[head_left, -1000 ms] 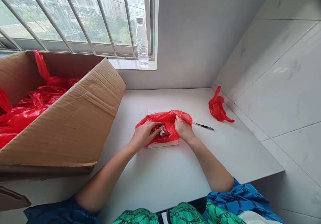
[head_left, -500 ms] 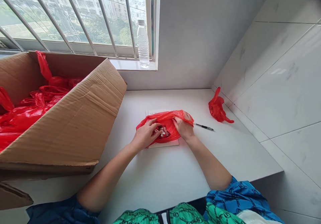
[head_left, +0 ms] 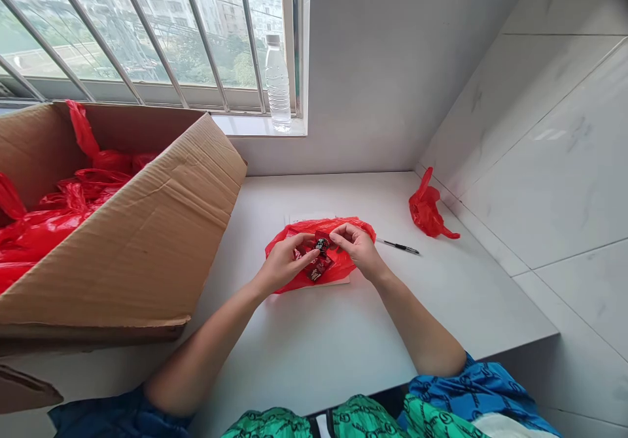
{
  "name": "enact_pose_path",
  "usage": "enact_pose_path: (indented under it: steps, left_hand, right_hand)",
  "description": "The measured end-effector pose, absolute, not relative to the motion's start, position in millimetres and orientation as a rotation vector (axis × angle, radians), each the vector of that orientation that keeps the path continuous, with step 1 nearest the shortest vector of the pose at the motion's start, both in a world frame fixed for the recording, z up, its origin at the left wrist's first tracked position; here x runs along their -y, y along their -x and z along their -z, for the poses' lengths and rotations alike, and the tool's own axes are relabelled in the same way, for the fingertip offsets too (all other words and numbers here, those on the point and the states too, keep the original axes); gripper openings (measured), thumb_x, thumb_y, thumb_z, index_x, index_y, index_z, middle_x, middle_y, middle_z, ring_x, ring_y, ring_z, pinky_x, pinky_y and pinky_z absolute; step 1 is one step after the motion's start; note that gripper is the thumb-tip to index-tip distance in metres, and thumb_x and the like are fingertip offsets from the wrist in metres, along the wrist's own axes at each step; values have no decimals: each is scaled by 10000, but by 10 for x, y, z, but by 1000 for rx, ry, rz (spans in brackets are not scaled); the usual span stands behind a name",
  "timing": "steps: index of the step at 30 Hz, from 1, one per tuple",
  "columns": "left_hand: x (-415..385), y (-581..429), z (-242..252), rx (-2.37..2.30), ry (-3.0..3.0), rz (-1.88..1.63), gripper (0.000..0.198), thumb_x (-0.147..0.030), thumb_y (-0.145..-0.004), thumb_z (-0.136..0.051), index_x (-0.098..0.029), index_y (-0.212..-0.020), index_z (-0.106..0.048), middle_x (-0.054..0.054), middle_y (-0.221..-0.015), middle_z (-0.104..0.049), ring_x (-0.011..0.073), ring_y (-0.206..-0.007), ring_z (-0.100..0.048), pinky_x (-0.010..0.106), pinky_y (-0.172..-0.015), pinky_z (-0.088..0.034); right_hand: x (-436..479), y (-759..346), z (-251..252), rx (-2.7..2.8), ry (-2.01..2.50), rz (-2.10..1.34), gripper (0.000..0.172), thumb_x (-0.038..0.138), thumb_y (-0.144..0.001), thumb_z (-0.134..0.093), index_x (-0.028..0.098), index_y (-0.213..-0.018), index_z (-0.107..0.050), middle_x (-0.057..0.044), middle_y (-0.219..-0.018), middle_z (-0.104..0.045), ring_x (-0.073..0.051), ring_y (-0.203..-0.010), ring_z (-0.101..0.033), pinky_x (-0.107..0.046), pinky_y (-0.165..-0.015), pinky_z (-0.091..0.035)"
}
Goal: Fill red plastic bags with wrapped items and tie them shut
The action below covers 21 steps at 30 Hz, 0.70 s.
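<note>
A red plastic bag (head_left: 299,274) lies flat on the white counter (head_left: 314,346), on top of a sheet of paper (head_left: 309,218). My left hand (head_left: 282,263) and my right hand (head_left: 357,247) are over the bag, and both pinch a small dark red packet (head_left: 322,244) between their fingertips, just above the bag. Another small red packet (head_left: 318,270) lies on the bag below it.
A large open cardboard box (head_left: 137,235) full of red plastic bags (head_left: 59,209) stands at the left. A knotted red bag (head_left: 428,210) sits by the tiled wall at the right, a black pen (head_left: 398,247) near it. A water bottle (head_left: 277,85) stands on the window sill.
My hands left the bag's opening and came together over its middle. A small dark red packet now shows between their fingertips, and the bag lies flatter.
</note>
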<state>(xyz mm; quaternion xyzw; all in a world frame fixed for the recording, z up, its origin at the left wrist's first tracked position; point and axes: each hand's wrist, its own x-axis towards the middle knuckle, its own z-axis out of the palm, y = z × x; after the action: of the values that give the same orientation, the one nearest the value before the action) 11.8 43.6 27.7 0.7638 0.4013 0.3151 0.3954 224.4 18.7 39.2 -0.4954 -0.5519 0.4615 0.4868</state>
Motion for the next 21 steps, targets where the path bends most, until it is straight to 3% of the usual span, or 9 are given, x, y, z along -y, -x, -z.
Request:
enact_pose_path:
  steps: [3, 6, 9, 13, 17, 21]
  left_hand:
    - [-445, -147, -256, -1013, -1816, -831, 339, -503, -895, -606, -215, -1056, -687, 33, -1011, -728, 172, -821, -659, 274, -684, -517]
    - [-447, -171, -231, -1014, -1800, -837, 313, -485, -894, -608, -218, -1036, -690, 28, -999, -732, 171, -820, -662, 274, -684, -516]
    - [-441, -177, -221, -1065, -1875, -847, 341, -467, -934, -548, -248, -1174, -650, 26, -1085, -722, 174, -864, -668, 290, -740, -523]
    - [-449, -142, -227, -1246, -2040, -824, 513, -508, -950, -508, -298, -1415, -462, 32, -1215, -673, 174, -863, -662, 323, -783, -512]
    - [-462, -98, -213, -1249, -2189, -673, 419, -523, -915, -547, -282, -1254, -589, 23, -1096, -703, 194, -855, -663, 309, -705, -495]
    - [-483, -69, -201, -1206, -2202, -638, 305, -366, -903, -537, -280, -1176, -644, 10, -957, -718, 196, -849, -666, 294, -693, -492]
  right_hand:
    - [-175, -2208, -374, 1333, 1187, -1120, 303, 512, -844, -676, 214, -888, -642, -10, -859, -676, -163, -835, -644, -292, -748, -531]
    - [-166, -2185, -362, 1415, 1207, -1148, 301, 502, -841, -685, 235, -978, -651, -10, -926, -693, -174, -878, -658, -298, -760, -544]
    - [-162, -2195, -358, 1573, 1250, -1043, 241, 454, -871, -662, 251, -1000, -666, -1, -948, -714, -174, -863, -674, -310, -794, -546]
    - [-178, -2251, -343, 1687, 1368, -646, 169, 325, -923, -589, 245, -1064, -636, -24, -1063, -718, -180, -918, -686, -331, -853, -534]
    - [-191, -2275, -293, 1836, 1511, -426, 87, 236, -906, -585, 218, -991, -591, -38, -986, -702, -171, -816, -674, -314, -763, -523]
    - [-172, -2252, -236, 2080, 1637, -450, 34, 230, -886, -621, 218, -901, -593, -20, -908, -698, -175, -806, -657, -282, -671, -475]
